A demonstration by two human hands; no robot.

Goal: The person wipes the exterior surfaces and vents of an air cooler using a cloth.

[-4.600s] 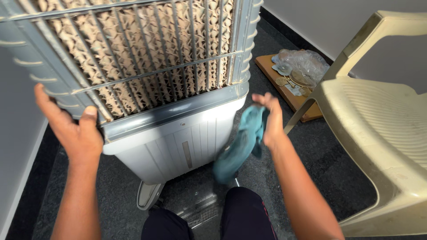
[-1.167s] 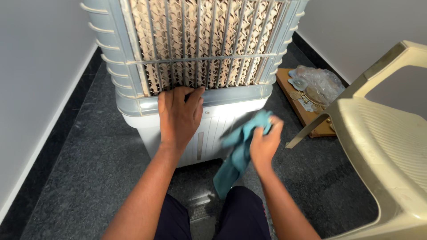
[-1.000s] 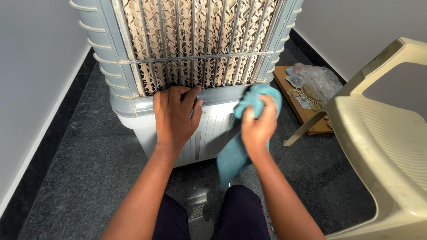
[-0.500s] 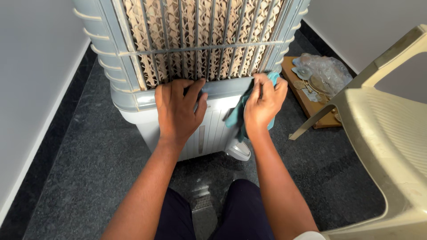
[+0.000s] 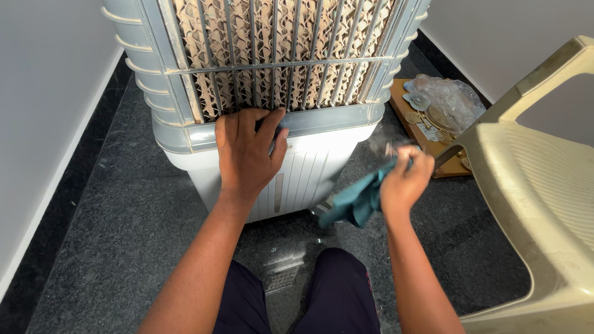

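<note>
Air cooler stands on the dark speckled floor, near the left wall, its grille and honeycomb pad facing the person. Left hand lies flat on the grey ledge under the grille, fingers spread, tips touching the lowest bars, same spot as half a second ago. Right hand has come off the ledge's right end and now hangs in the air to the right of the cooler, fingers curled shut, pinching the teal cloth, which trails down to the left, clear of the cooler. Motion blur around the fingers, so a shake or flick of the cloth seems likely; that wipe pass on the ledge looks finished. Cream plastic chair stands at right; a wooden board with a plastic bag lies behind it by the wall.
</note>
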